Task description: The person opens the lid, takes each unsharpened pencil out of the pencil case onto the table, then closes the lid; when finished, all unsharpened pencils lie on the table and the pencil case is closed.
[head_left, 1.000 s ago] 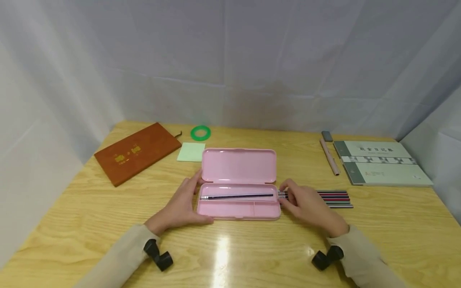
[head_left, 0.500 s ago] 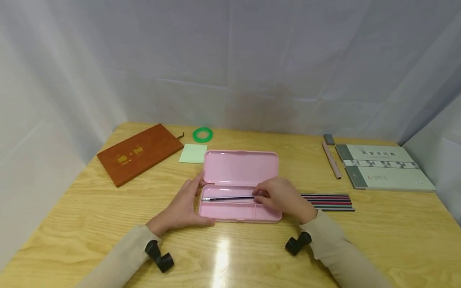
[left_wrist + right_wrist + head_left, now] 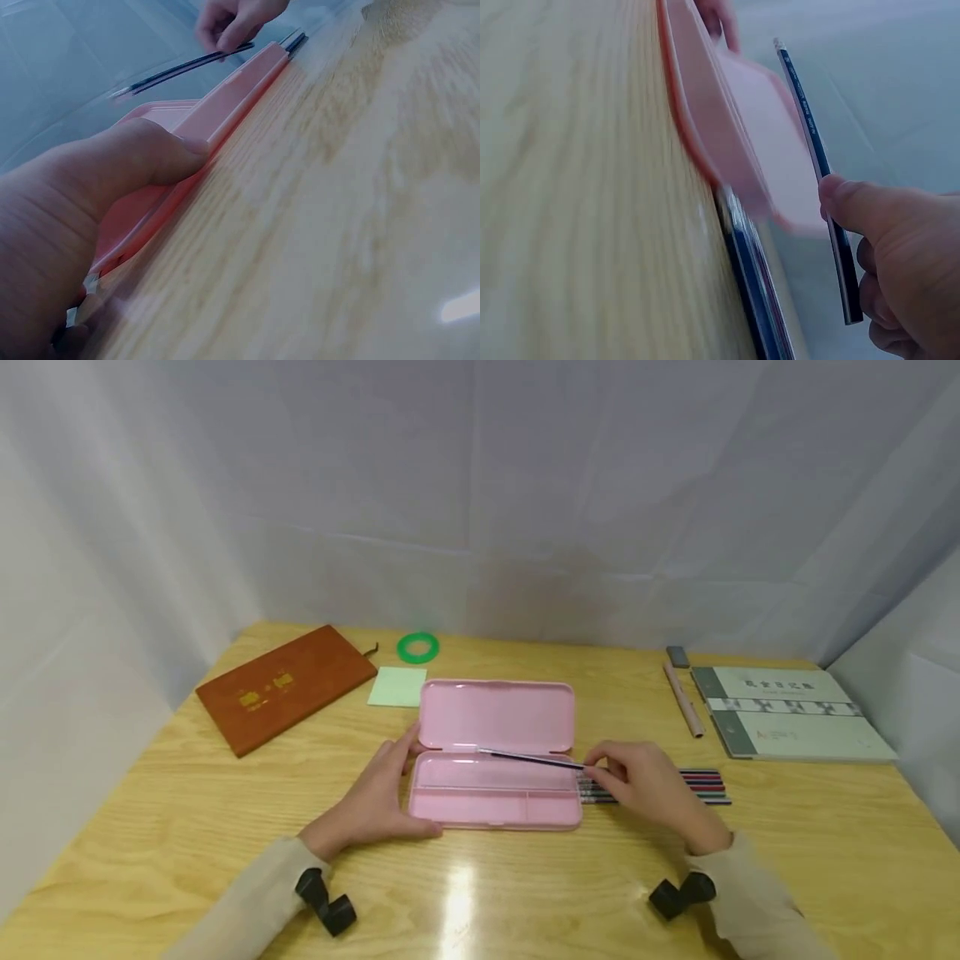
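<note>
A pink pencil case [image 3: 480, 810] lies with its lid raised at the middle of the table. My left hand [image 3: 373, 793] holds its left end, thumb along the front wall and fingers round toward the back corner. Between thumb and fingers, my right hand [image 3: 648, 785] pinches a dark pencil [image 3: 802, 105] near its plain end. This pencil slants above the case, its silver eraser end pointing left. Inside the case, the long back compartment and the two front ones show bare pink. Several pencils [image 3: 705, 785] lie side by side right of the case, partly hidden beneath my right hand.
Back left are a brown notebook [image 3: 288, 689], a pale green sticky-note pad [image 3: 397, 687] and a green tape ring [image 3: 417, 647]. A pink pen [image 3: 683, 700], a grey eraser [image 3: 677, 657] and a pale green notebook [image 3: 795, 714] lie back right. White curtains [image 3: 480, 502] surround the table.
My right hand reached from beside the loose pencils into the case, took the pencil lying in the back compartment, then lifted it up and to the right. My left hand stays at the case.
</note>
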